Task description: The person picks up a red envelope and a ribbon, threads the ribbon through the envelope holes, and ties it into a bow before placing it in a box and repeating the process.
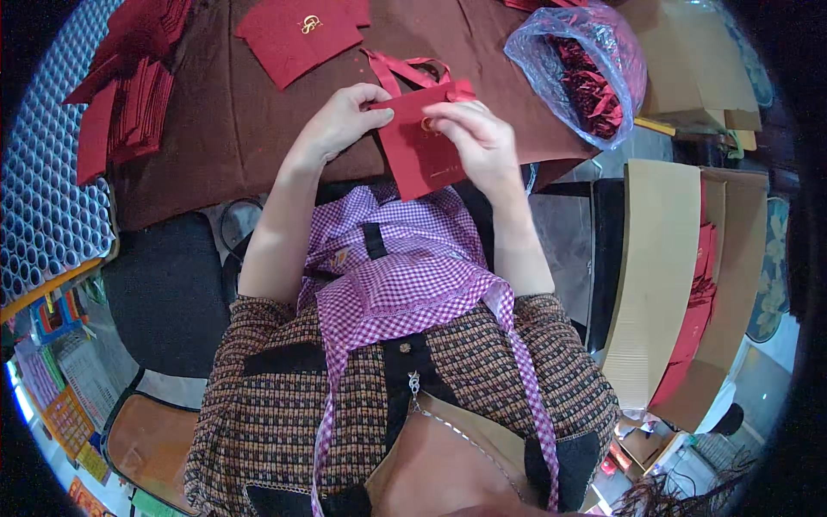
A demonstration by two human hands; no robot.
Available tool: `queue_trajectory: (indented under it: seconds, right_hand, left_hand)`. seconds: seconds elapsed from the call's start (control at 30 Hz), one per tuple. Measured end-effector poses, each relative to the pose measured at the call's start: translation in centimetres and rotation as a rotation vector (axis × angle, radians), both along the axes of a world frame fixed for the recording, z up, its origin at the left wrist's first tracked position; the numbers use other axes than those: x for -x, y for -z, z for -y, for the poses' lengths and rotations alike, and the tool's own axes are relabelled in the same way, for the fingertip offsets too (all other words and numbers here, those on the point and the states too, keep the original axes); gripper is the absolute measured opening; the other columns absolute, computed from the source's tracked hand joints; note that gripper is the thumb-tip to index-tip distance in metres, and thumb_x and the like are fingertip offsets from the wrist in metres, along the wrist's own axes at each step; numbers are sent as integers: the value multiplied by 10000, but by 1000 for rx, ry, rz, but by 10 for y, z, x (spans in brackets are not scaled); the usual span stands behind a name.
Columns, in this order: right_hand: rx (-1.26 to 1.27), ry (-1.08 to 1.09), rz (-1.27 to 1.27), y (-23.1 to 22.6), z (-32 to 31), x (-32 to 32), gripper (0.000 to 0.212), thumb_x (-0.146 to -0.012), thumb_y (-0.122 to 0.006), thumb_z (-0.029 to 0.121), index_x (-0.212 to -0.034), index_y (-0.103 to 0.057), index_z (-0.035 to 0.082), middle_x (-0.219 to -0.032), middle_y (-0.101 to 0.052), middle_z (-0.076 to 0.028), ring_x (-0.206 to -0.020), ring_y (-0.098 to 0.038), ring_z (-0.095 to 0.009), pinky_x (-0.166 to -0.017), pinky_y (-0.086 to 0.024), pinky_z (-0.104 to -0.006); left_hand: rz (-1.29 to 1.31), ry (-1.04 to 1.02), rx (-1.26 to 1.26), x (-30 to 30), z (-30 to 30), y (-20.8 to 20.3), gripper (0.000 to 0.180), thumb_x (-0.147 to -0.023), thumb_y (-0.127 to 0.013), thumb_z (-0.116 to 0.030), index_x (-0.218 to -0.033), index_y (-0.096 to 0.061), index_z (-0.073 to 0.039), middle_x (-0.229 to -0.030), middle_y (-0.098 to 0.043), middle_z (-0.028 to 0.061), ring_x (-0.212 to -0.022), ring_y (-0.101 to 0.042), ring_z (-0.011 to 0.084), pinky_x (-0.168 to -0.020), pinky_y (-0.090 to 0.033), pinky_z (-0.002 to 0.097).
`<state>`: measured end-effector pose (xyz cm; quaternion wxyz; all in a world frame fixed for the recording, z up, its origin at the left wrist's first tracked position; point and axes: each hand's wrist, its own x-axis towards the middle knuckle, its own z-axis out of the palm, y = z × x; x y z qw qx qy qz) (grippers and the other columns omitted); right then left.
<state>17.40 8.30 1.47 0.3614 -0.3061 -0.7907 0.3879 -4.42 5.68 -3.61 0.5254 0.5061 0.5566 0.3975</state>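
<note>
A small red paper gift bag [419, 164] with gold print hangs tilted over my lap, at the table's near edge. My left hand [346, 127] is closed on its upper left corner, thumb in front. The fingers of my right hand [479, 142] are pinched together against the bag's upper right part, over the gold print; what lies between those fingertips is hidden. Red ribbon [412, 69] loops out past the bag's top edge, and a short piece of it shows beside my right knuckles.
Flat red bags [301, 34] lie on the brown tablecloth [215, 112]. Stacked red bags [129, 116] stand at the left. A clear plastic bag [527, 52] of red ribbon pieces sits at the right, above a cardboard box [655, 284] holding red items. A black chair [164, 293] stands at left.
</note>
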Motion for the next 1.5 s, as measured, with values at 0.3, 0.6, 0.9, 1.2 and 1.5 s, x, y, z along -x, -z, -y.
queue_trajectory:
  seconds: [0.3,0.6,0.9,1.2,1.5]
  right_hand:
    - [-158,223,197,31,-2,35,110,-754,-672,57,-818,-603,0,-792,-629,-133,-763,-608,-278,-687,-490,-365]
    - [-94,243,198,33,-2,41,121,-763,-656,80,-819,-601,-12,-781,-632,-162,-766,-624,-304,-695,-491,-396]
    - [-111,224,312,26,-3,49,116,-759,-610,78,-816,-584,-20,-780,-629,-197,-769,-630,-356,-688,-492,-429]
    - [-156,260,243,37,-1,52,94,-761,-611,61,-815,-586,-12,-780,-631,-196,-757,-631,-355,-674,-493,-434]
    - [-49,279,240,36,-2,50,111,-775,-628,84,-828,-599,-9,-765,-639,-192,-757,-650,-319,-673,-499,-396]
  left_hand:
    - [-9,-31,-15,-2,2,1,234,-834,-652,-68,-1053,-609,4,-929,-610,5,-826,-556,75,-750,-470,224]
    - [-11,-40,-64,-2,3,7,230,-822,-654,-44,-1043,-616,5,-935,-603,2,-832,-560,83,-758,-475,231]
    - [-19,-75,-176,-6,7,9,163,-780,-646,11,-942,-641,29,-935,-571,23,-897,-556,121,-817,-454,252]
    - [-6,-92,-181,-2,7,11,145,-785,-646,-1,-927,-639,27,-932,-570,18,-875,-544,109,-783,-437,244]
    - [-93,-121,-159,-5,7,9,157,-793,-642,-5,-944,-638,35,-946,-569,26,-874,-546,107,-768,-448,243]
